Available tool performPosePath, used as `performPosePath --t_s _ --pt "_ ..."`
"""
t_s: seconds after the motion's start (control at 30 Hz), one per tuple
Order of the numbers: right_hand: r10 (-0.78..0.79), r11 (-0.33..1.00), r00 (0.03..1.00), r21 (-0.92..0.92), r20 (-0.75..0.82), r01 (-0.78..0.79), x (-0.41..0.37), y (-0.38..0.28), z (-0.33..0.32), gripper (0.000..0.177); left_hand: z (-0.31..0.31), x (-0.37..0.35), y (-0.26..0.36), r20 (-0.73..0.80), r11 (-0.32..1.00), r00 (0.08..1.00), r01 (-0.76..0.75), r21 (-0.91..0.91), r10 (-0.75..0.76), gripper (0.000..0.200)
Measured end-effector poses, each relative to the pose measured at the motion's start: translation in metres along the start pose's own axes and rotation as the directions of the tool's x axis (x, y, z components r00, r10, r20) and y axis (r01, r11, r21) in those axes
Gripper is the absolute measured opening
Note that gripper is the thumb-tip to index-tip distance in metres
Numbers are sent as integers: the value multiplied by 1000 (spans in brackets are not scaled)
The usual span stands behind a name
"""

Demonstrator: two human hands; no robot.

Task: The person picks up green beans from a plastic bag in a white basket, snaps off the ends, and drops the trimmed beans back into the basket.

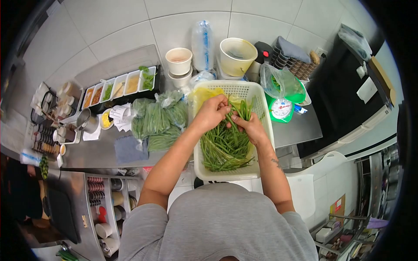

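Note:
A white perforated basket (198,154) holds a heap of long green beans (226,148) lying on yellowish plastic. Above the heap, my right hand (248,126) is closed round several of the beans. My left hand (213,112) is beside it, its fingers pinched together near the tips of those beans; whatever lies between them is too small to make out. The two hands almost touch over the upper middle of the basket. Left of the basket lie clear bags of green vegetables (152,119).
Round tubs (179,61) and a yellowish bucket (238,56) stand behind the basket. At the right is a green scale (281,108). A topping tray (119,87), a metal cup (87,121) and a blue-grey cloth (130,149) are on the left.

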State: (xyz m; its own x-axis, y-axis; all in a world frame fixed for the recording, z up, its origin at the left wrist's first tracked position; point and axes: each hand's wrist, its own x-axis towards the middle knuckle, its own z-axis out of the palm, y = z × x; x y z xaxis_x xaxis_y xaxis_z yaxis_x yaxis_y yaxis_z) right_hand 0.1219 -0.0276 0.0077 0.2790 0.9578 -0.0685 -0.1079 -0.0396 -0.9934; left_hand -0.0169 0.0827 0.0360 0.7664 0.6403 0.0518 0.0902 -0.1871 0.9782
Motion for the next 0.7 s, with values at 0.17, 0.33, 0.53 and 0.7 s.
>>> performPosePath --t_s 0.17,0.33,0.53,0.7 --pt "10 1000 1000 -26 16 -9 0 1 -3 15 8 2 -24 -174 985 970 -160 56 168 9" --pt "72 993 997 -92 -2 -72 -1 3 -3 15 5 1 -29 -87 998 996 -32 -60 27 10" --pt "117 979 993 -168 -4 -116 -1 11 -7 18 -1 5 -40 -121 990 985 -133 -55 125 9" --pt "164 979 985 -135 51 -155 1 8 -8 19 -2 2 -36 -104 993 988 -119 -13 117 9"
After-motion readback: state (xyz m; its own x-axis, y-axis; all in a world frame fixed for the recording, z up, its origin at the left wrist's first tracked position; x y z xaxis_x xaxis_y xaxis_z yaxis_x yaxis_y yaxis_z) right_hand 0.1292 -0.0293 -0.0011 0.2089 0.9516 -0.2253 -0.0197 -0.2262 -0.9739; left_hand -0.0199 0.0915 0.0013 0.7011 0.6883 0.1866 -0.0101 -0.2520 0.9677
